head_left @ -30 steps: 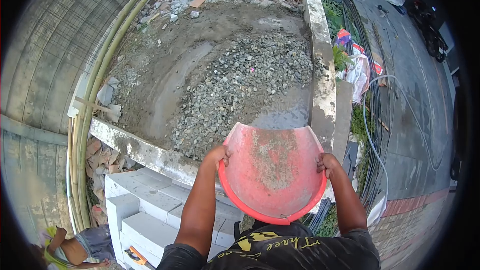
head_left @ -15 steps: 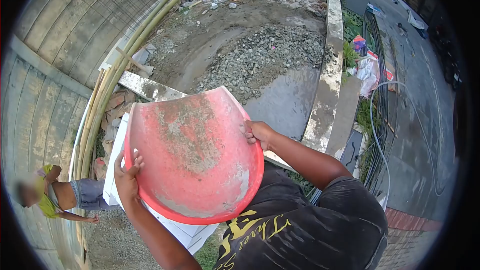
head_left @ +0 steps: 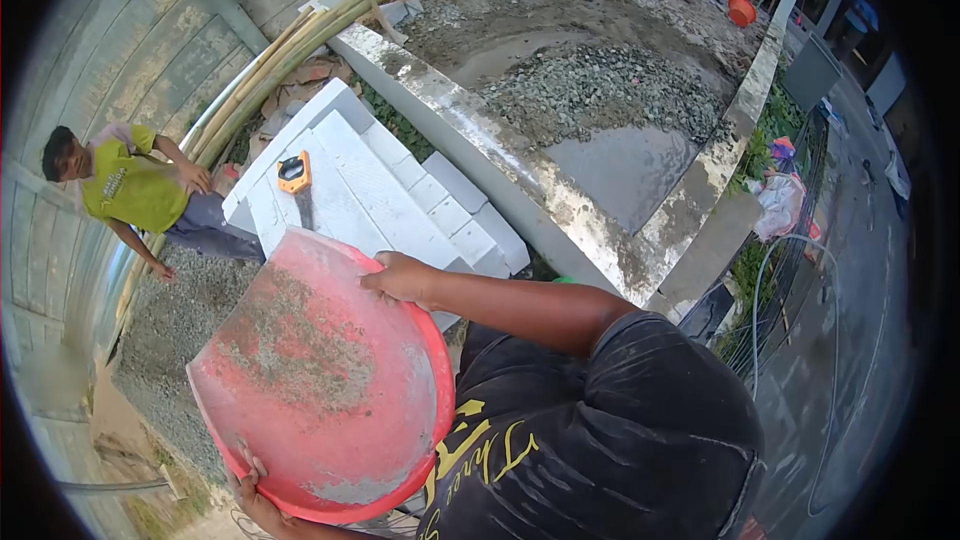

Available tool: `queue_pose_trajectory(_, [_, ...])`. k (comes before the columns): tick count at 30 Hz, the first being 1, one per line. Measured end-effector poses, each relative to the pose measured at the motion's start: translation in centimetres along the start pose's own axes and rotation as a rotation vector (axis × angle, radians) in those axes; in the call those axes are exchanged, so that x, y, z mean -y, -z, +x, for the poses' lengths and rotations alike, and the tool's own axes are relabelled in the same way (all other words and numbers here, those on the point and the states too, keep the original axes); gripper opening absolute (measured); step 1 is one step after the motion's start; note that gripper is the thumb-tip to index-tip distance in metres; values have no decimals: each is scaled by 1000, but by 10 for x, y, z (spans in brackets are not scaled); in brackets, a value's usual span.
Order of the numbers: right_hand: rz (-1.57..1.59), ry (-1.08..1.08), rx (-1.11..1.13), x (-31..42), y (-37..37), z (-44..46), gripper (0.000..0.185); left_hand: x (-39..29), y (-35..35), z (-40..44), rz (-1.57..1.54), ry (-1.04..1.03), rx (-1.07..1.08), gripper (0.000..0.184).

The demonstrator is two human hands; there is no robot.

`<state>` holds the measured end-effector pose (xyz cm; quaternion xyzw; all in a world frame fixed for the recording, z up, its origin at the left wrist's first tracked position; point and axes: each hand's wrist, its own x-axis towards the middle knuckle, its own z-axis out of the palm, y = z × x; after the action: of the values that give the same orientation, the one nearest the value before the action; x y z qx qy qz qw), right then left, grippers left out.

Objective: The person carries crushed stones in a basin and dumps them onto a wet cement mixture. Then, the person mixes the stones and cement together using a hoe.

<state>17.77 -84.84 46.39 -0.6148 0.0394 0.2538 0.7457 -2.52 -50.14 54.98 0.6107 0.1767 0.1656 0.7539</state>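
I hold a red plastic scoop-shaped tub point(head_left: 390, 390), open on one side and smeared with dried grey cement and grit. My right hand point(head_left: 395, 280) grips its upper rim, fingers curled over the edge. At the lower rim is my left hand point(head_left: 258, 502), its fingers bent over the edge and its palm partly hidden. Just beyond the tub lies a stack of white blocks point(head_left: 345, 175). On top of it rests a hand saw point(head_left: 294, 175) with an orange and black handle, its blade partly covered by the tub.
A person point(head_left: 135, 185) in a yellow-green shirt stands beside the blocks, near a grey gravel heap point(head_left: 180, 340). A low concrete wall point(head_left: 480, 150) borders wet ground with a stone pile point(head_left: 610, 90). Bamboo poles point(head_left: 330, 30) run along the panel wall. A hose point(head_left: 760, 310) lies at right.
The tub has swung down and left, its cut-away side turning towards the gravel heap, both hands still on it. My view has turned, bringing the white blocks and saw into sight.
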Motion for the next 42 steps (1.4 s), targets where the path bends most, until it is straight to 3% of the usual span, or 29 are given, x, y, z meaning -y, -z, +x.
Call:
queue_pose_trajectory(2, [-12,7,93,-2,-33,3,40,2,27,-26,-55,17,-88,64])
queue_pose_trajectory(5, [-163,67,244,-6,-77,14,46,47,96,-65,97,-104,-324,70])
queue_pose_trajectory(6, [-199,73,275,-15,-87,22,38,53,102,-85,86,-129,-424,70])
queue_pose_trajectory(8, [-303,93,340,-27,-107,34,31,62,88,-114,142,74,-567,76])
queue_pose_trajectory(14, [-503,35,434,-53,-164,70,24,117,74,-149,-156,99,-776,81])
queue_pose_trajectory(18, [-652,-49,480,-96,-203,112,25,137,90,-145,-263,185,-754,70])
queue_pose_trajectory(22, [-756,-6,473,-158,-263,179,24,161,151,-109,-161,223,-791,63])
queue_pose_trajectory(27, [-705,12,364,-158,-361,226,27,129,235,-15,-132,220,-920,59])
queue_pose_trajectory(30, [-657,-53,290,-143,-404,248,32,118,275,41,-102,261,-877,62])
queue_pose_trajectory(32, [-518,-200,232,-136,-423,259,39,122,292,76,-162,244,-970,67])
queue_pose_trajectory(35, [-408,-371,319,-146,-437,288,44,132,317,127,-133,259,-933,66])
queue_pose_trajectory(38, [-386,-392,104,-151,-463,320,48,146,351,185,-45,329,-879,59])
queue_pose_trajectory(42, [-307,-415,151,-204,-479,426,56,185,406,289,38,363,-814,56])
